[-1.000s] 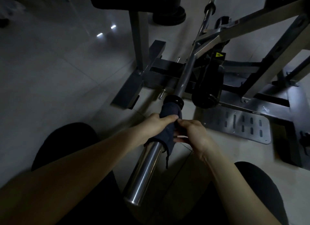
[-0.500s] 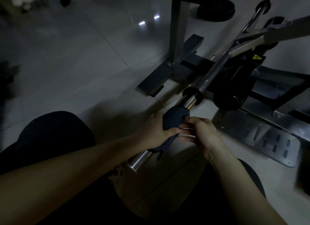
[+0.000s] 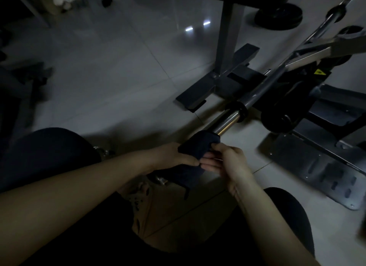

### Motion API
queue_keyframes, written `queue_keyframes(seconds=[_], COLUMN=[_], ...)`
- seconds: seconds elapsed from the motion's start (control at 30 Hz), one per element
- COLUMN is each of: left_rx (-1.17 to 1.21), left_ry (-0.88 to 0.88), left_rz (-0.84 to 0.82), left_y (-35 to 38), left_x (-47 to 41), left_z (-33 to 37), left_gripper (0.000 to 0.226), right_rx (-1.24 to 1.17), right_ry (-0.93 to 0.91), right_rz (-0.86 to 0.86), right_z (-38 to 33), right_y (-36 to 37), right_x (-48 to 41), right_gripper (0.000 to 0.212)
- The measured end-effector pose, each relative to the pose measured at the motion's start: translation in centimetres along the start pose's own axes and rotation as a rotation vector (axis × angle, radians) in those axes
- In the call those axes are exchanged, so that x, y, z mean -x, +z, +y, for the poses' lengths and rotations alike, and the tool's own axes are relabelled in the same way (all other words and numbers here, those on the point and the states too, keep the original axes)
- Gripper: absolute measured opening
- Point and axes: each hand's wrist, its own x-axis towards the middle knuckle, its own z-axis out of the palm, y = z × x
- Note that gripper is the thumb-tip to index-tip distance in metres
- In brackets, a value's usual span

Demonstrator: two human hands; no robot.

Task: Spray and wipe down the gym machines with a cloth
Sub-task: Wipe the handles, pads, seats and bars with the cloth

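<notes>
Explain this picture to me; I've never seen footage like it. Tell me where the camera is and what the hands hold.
One view only, from a camera worn on the person's head, looking down at their own bare arms. The left hand grips a dark cloth wrapped round the chrome end of a barbell; the right hand pinches the cloth's edge. The bar runs up into a gym machine standing on a tiled floor. What looks like a weight plate lies farther off. The room is dim.

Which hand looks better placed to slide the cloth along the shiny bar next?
Left, probably. The left hand grips the dark cloth wrapped around the chrome bar, so it can push along it; the right hand only pinches the cloth's edge from the side.
</notes>
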Motion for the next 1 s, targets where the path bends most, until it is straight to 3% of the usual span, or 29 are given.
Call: queue_keyframes(seconds=[0.1,0.27,0.4,0.47,0.7,1.0], left_rx=[0.055,-0.025,-0.630,-0.739,-0.302,-0.093], left_ry=[-0.028,0.052,0.146,0.208,0.100,0.084], left_rz=[0.033,0.135,0.485,0.550,0.181,0.121], left_y=[0.2,1.0,3.5,4.3,1.7,1.5], left_x=[2.1,3.9,4.6,4.4,-0.2,-1.7], left_z=[-1.3,-2.1,-3.1,-2.5,2.2,2.3], left_gripper=[0.048,0.082,0.067,0.067,0.068,0.075], right_rx=[0.014,0.065,0.017,0.010,-0.100,-0.126], right_ry=[0.039,0.087,0.145,0.137,0.083,-0.029], right_rz=[-0.068,-0.173,-0.220,-0.220,-0.084,-0.040], right_z=[0.9,1.0,1.3,1.4,-0.2,-1.2], right_y=[0.4,0.2,-0.2,-0.4,-1.5,-3.3], right_x=[1.0,1.5,0.9,0.4,-1.4,-2.7], right_gripper=[0.024,0.029,0.031,0.033,0.038,0.036])
